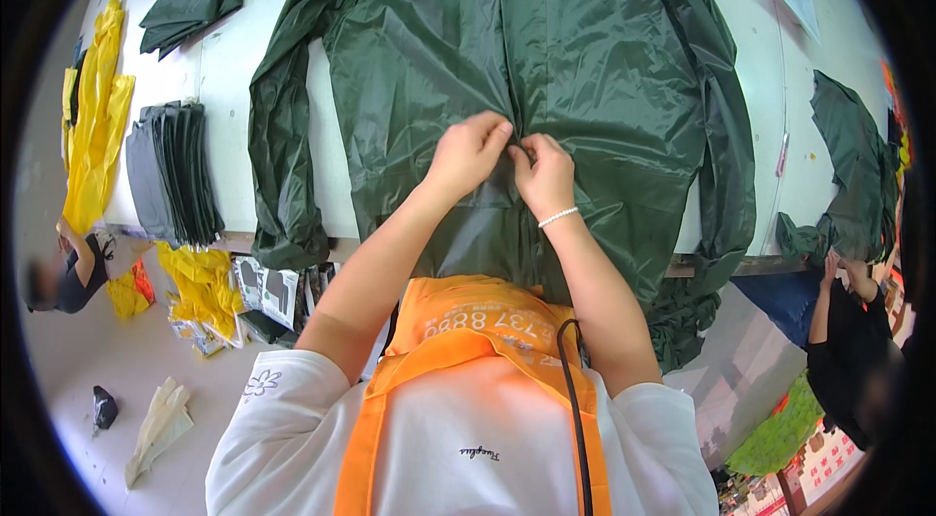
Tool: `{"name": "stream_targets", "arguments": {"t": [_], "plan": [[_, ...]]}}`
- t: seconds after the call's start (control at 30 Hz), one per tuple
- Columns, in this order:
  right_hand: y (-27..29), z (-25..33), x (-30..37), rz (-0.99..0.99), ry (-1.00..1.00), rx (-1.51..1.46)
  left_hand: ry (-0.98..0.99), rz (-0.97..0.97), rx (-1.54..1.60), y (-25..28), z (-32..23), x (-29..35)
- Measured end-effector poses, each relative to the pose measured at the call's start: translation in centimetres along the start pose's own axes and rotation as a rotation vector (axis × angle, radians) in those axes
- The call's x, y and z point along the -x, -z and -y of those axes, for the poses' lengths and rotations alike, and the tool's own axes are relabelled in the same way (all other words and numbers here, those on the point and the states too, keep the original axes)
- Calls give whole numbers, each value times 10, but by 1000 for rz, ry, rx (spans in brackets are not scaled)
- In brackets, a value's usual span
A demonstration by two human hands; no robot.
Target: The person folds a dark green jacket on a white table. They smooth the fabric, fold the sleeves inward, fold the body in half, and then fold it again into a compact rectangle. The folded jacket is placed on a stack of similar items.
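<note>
A dark green raincoat (614,77) lies spread over the white table, front side up, its sleeves stretched down along both sides. Its lower part hangs over the table's near edge against my orange apron (468,311). At the raincoat's middle front opening, my left hand (473,153) is closed, thumb and fingers pinched on the left edge. Close beside it, my right hand (544,175), below a white beaded bracelet, pinches the right edge of the same opening. The fingertips nearly meet; any fastener between them is too small to make out.
Left on the white table (224,58) are a stack of folded dark green garments (180,175), another folded green piece (200,0) and a yellow garment (97,116). A person (853,341) at right handles another green garment (843,165); another person (73,272) works at far left. Packed goods sit under the table.
</note>
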State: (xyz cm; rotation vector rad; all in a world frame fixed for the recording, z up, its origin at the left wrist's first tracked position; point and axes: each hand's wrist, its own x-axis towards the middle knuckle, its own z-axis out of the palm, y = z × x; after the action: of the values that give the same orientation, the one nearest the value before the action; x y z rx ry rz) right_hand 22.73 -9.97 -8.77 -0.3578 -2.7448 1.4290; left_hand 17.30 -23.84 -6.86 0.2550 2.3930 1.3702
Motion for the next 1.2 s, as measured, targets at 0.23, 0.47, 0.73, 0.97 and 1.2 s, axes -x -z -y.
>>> {"name": "stream_targets", "arguments": {"t": [0.23, 0.47, 0.73, 0.97, 1.2], "plan": [[-25, 3, -73, -83, 66, 165, 312, -203, 228, 25, 1, 98], [10, -2, -43, 87, 169, 129, 985, 8, 898, -24, 21, 198], [69, -21, 120, 342, -101, -131, 979, -400, 1397, -63, 2, 207], [58, -24, 147, 208, 49, -207, 972, -281, 1426, -74, -7, 189], [51, -45, 155, 111, -477, -698, 778, -84, 1361, -93, 18, 179]]}}
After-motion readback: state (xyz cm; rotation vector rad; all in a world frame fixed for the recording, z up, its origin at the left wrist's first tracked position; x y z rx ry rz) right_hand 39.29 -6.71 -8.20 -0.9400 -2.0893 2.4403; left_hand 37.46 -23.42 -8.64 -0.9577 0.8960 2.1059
